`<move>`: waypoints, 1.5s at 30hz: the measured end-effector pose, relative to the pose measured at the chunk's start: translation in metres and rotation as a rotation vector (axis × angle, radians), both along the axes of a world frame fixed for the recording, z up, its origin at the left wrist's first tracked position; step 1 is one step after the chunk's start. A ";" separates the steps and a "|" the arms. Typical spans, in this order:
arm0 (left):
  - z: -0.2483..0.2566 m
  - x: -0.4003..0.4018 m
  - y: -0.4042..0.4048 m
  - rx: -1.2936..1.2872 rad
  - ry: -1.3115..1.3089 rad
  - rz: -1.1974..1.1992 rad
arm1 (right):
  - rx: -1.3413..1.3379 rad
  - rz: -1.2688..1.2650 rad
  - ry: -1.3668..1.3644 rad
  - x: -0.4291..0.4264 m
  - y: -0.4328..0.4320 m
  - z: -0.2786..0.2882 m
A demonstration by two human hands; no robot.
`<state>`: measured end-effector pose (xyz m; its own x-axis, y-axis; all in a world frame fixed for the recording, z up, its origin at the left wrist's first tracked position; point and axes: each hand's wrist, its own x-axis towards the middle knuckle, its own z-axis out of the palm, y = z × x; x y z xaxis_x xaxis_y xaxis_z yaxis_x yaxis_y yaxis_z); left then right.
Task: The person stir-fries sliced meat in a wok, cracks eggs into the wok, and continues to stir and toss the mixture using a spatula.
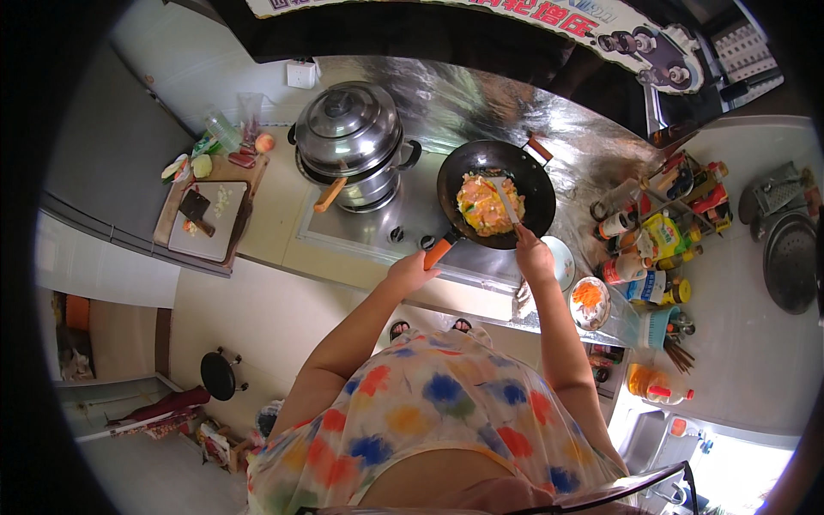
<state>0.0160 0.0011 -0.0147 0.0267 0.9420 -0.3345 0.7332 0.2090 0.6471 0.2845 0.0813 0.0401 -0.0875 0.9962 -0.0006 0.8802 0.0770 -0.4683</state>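
A dark wok (543,187) sits on the right side of the steel gas hob, holding a yellow and pink mixture (483,205) that looks like egg with pieces of meat. My left hand (411,273) is closed around the wok's orange handle (439,252). In my right hand (535,255) is a spatula (507,202), its metal blade lying over the food. Beside my right wrist are a pale plate (562,261), partly hidden by the hand, and a bowl (589,322) with shredded orange vegetable, probably carrot.
A lidded steel steamer pot (347,138) stands left of the wok. Farther left, a cleaver (195,205) lies on a cutting board (225,241). Bottles and a condiment rack (676,193) line the right counter, with an oil jug (656,384) near the sink. The range hood (412,48) overhangs the hob.
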 end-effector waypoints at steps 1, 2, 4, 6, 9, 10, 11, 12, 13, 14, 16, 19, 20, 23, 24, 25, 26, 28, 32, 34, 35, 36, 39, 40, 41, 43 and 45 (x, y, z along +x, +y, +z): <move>0.001 0.000 0.000 0.000 0.007 -0.002 | 0.000 0.003 0.002 0.001 -0.001 0.001; 0.001 -0.001 -0.001 0.000 0.013 -0.004 | -0.039 0.026 0.005 0.003 -0.003 0.002; -0.001 -0.001 -0.002 0.023 0.012 -0.005 | -0.075 0.049 0.006 0.005 -0.003 0.005; 0.000 -0.001 -0.002 0.045 0.013 -0.009 | -0.033 0.027 0.087 0.005 0.000 0.002; 0.002 0.000 0.001 -0.008 0.022 -0.017 | 0.006 0.041 0.183 0.006 0.004 -0.002; -0.001 0.000 0.001 0.006 0.021 -0.018 | 0.005 0.043 0.185 0.006 0.003 0.003; -0.003 -0.001 0.001 0.021 0.021 -0.020 | -0.050 0.061 0.113 0.008 0.002 0.010; -0.003 -0.001 0.001 0.021 0.022 -0.021 | -0.105 0.077 0.038 0.009 0.001 0.018; -0.003 -0.002 0.000 0.002 0.010 -0.014 | -0.105 0.075 0.039 0.013 -0.001 0.018; -0.004 -0.003 0.000 -0.018 0.000 -0.006 | -0.058 0.093 0.134 0.023 -0.004 0.016; -0.009 -0.001 0.001 -0.004 -0.008 -0.010 | 0.140 0.123 0.268 0.040 -0.014 0.011; -0.014 -0.002 0.000 0.006 -0.017 -0.003 | -0.163 -0.082 0.528 0.052 -0.045 0.030; -0.014 -0.003 -0.001 0.008 -0.016 0.001 | -0.212 -0.079 0.744 0.053 -0.055 0.031; -0.007 -0.001 -0.001 0.022 -0.015 -0.023 | -0.301 -0.135 0.980 0.052 -0.082 0.023; -0.005 0.000 -0.001 0.020 -0.016 -0.032 | -0.212 -0.145 0.788 0.053 -0.086 0.004; -0.004 -0.001 -0.001 0.020 -0.028 -0.034 | 0.003 0.009 0.427 0.059 -0.087 -0.007; -0.003 -0.001 -0.001 0.020 -0.039 -0.035 | -0.033 -0.038 0.422 0.063 -0.088 -0.020; -0.002 -0.002 0.001 -0.024 -0.046 -0.036 | -0.063 -0.081 0.418 0.064 -0.087 -0.026; 0.002 -0.003 0.000 -0.069 -0.031 -0.023 | -0.136 -0.170 0.572 0.055 -0.088 -0.007; 0.001 -0.002 0.000 -0.064 -0.040 -0.027 | -0.228 -0.203 0.668 0.053 -0.085 0.003; 0.001 -0.002 0.001 -0.060 -0.049 -0.029 | -0.226 -0.205 0.667 0.053 -0.083 0.006; 0.000 -0.002 0.001 -0.061 -0.049 -0.032 | -0.249 -0.224 0.682 0.055 -0.082 0.008; -0.003 -0.002 0.001 -0.047 -0.049 -0.032 | -0.194 -0.182 0.462 0.064 -0.080 0.010; -0.005 -0.003 0.001 -0.049 -0.041 -0.030 | -0.089 -0.144 0.271 0.059 -0.082 0.025; -0.006 -0.004 0.001 -0.050 -0.034 -0.028 | 0.016 -0.105 0.080 0.056 -0.083 0.035; -0.005 -0.003 0.001 -0.051 -0.042 -0.029 | -0.042 -0.148 0.099 0.057 -0.084 0.039; -0.003 -0.002 0.001 -0.051 -0.049 -0.028 | -0.043 -0.132 0.067 0.058 -0.086 0.039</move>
